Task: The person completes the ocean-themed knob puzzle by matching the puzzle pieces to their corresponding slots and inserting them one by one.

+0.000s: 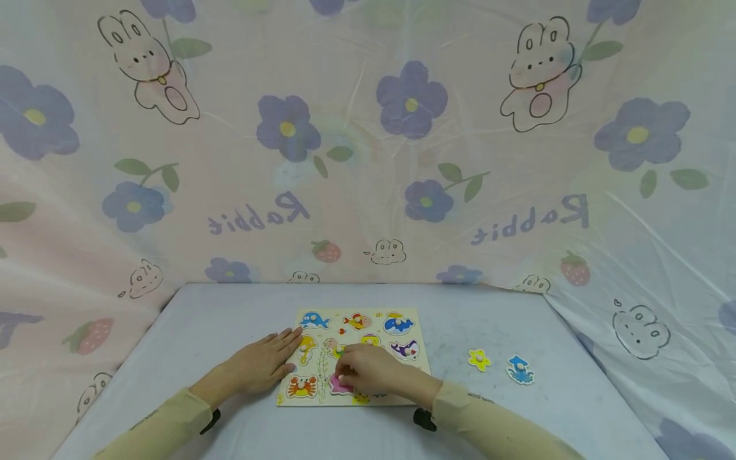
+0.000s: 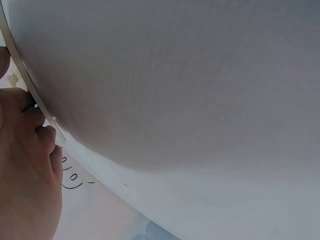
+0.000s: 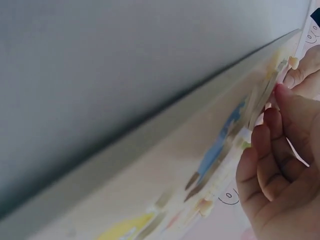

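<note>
A sea-animal peg puzzle board (image 1: 314,401) lies flat on the table. My left hand (image 1: 261,364) rests with extended fingers along its left edge; the left wrist view shows the same hand (image 2: 30,150) against the board's thin side. Over the lower middle of the board, my right hand (image 1: 370,369) pinches a pink puzzle piece (image 1: 340,384), its shape partly hidden by the fingers. Thumb and fingertips of the right hand (image 3: 280,160) meet near the board surface in the right wrist view. Left of the pink piece sits a crab piece (image 1: 302,386).
Other knobbed pieces sit on the board, including a blue whale (image 1: 398,324), an orange seahorse (image 1: 307,349) and a purple piece (image 1: 405,349). Right of the board, a yellow star piece (image 1: 480,360) and a blue squid piece (image 1: 520,370) lie on the white table (image 1: 230,313). A printed curtain (image 1: 356,179) hangs behind.
</note>
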{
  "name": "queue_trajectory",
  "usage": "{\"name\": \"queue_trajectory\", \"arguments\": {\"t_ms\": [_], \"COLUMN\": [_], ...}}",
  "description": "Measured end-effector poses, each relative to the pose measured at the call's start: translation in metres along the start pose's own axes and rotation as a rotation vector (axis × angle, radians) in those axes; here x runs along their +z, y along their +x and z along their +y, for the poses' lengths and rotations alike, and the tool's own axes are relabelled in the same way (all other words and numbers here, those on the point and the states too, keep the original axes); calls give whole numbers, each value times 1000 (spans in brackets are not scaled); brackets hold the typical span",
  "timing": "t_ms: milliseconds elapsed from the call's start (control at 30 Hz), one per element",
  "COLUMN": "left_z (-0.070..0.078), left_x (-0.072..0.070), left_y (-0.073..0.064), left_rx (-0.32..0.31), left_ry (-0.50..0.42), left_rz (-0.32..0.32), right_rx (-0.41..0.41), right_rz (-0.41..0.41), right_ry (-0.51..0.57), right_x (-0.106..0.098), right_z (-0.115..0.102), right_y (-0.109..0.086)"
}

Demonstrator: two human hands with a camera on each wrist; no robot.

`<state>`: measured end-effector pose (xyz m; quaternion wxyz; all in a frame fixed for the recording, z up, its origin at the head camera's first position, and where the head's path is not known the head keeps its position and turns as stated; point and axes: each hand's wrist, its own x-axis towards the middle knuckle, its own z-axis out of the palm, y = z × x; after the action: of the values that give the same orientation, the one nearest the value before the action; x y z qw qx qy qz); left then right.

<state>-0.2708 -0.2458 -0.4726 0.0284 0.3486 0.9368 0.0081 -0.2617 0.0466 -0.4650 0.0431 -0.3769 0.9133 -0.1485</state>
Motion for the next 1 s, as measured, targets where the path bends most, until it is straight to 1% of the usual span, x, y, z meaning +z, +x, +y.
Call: {"name": "queue_trajectory", "arguments": {"t_ms": [233,467,633,733,900,1000], "left_z": [0,2,3,2,3,3], "left_x": [-1,-5,-7,-7,-6,-6], "left_y": [2,2,2,2,2,1], "left_rx": [0,3,4,-8,-9,-9], "left_ry": [-8,-16,-25,-20,-41,-39], "left_rz": [-8,-21,-16,-18,-24,-25], "right_rx": [42,2,16,19,16,10], "right_rz": [1,-12,-9,-9,-17,-18], "right_ry": [-17,-14,2,22,53,64], "right_x": [-3,-1,-1,0,3,3], "right_z": [-2,-2,-3,-2,1,2], "right_y": [1,1,1,1,1,0]}}
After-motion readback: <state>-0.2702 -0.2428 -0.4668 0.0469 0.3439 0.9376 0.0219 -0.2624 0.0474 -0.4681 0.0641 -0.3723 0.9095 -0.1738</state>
